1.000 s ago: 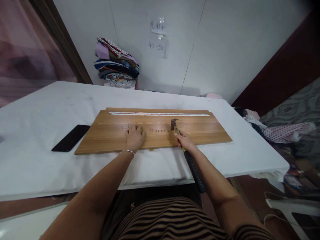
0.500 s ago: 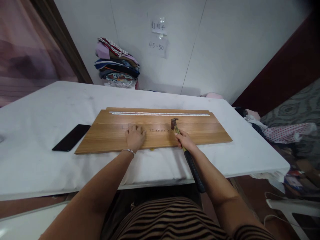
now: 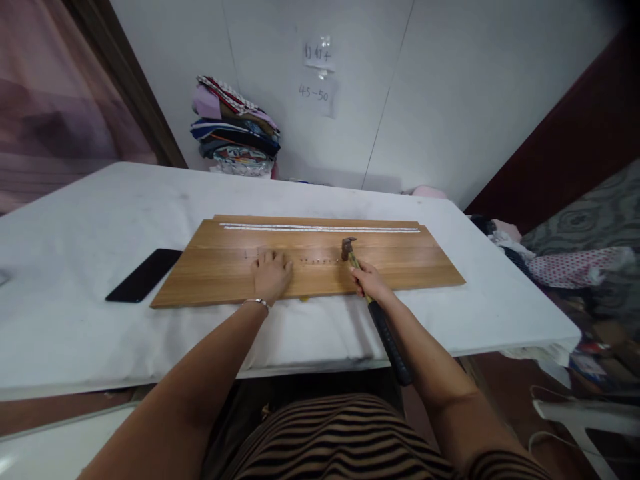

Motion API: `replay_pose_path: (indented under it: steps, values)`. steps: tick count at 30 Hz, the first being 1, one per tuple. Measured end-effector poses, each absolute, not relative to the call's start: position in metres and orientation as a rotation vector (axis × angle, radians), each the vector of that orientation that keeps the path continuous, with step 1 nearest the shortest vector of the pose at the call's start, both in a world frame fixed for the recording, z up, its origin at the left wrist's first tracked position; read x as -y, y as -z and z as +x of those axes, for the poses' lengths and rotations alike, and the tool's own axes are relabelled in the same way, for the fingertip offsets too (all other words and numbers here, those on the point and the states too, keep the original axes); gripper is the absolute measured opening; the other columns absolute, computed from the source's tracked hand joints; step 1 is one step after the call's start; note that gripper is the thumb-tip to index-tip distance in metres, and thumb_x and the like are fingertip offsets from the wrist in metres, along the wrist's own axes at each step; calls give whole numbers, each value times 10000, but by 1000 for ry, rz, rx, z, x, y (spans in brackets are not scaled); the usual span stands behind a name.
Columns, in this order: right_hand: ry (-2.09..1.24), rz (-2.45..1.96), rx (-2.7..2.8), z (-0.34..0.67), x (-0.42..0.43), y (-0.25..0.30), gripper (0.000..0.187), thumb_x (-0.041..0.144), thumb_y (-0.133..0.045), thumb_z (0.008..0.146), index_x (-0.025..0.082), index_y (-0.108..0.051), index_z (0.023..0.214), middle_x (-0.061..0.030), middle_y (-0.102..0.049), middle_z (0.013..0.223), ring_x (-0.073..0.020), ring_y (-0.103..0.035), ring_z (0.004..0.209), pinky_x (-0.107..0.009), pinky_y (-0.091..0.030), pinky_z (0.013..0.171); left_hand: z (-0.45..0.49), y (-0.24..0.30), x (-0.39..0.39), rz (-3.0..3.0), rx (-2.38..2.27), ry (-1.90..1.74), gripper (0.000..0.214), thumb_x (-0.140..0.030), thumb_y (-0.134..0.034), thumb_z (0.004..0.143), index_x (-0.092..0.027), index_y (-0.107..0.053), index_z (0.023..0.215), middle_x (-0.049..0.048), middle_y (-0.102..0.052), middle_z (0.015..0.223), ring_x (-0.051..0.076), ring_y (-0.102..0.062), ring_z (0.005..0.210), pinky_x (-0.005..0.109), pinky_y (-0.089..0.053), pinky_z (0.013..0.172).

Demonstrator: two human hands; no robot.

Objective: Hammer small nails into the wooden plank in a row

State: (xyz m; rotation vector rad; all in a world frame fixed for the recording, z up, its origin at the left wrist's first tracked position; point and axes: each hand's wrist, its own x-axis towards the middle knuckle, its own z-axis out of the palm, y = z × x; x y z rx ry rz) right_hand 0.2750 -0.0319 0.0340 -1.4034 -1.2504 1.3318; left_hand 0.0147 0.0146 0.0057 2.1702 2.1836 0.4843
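A long brown wooden board [image 3: 400,267] lies on the white-covered table, with two thin white strips [image 3: 320,229] along its far edge. My left hand [image 3: 271,273] rests on the board left of the middle, fingers spread, holding nothing. Several small nails [image 3: 319,261] stand in a row across the board's middle, between my hands. In my right hand [image 3: 367,279] is a claw hammer, its fingers wrapped round the shaft close to the head. The hammer's rusty head [image 3: 347,248] is at the right end of the nail row. Its black grip [image 3: 387,340] points back towards me.
A black phone-like slab [image 3: 144,275] lies left of the board on the white tablecloth [image 3: 210,340]. Folded clothes [image 3: 237,130] are stacked at the back, against the wall. Paper notes [image 3: 319,77] hang above. Spotted cloth [image 3: 575,267] lies beyond the table's right side.
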Motion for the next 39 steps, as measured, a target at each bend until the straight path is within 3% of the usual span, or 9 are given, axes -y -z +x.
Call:
replay_pose_path:
  steps: [39]
  values:
    - [-1328,-1379,1239,272,33,-34,302,463,-592,717,239,-401,783,124,-435,510,-61,-356,292,-215,-271,294,14,-8,-14,2192,-2180,-467,424,-397,-388,921,-180,-642,1183,168,-582,1295,343,-468,1252,489,-354,1014]
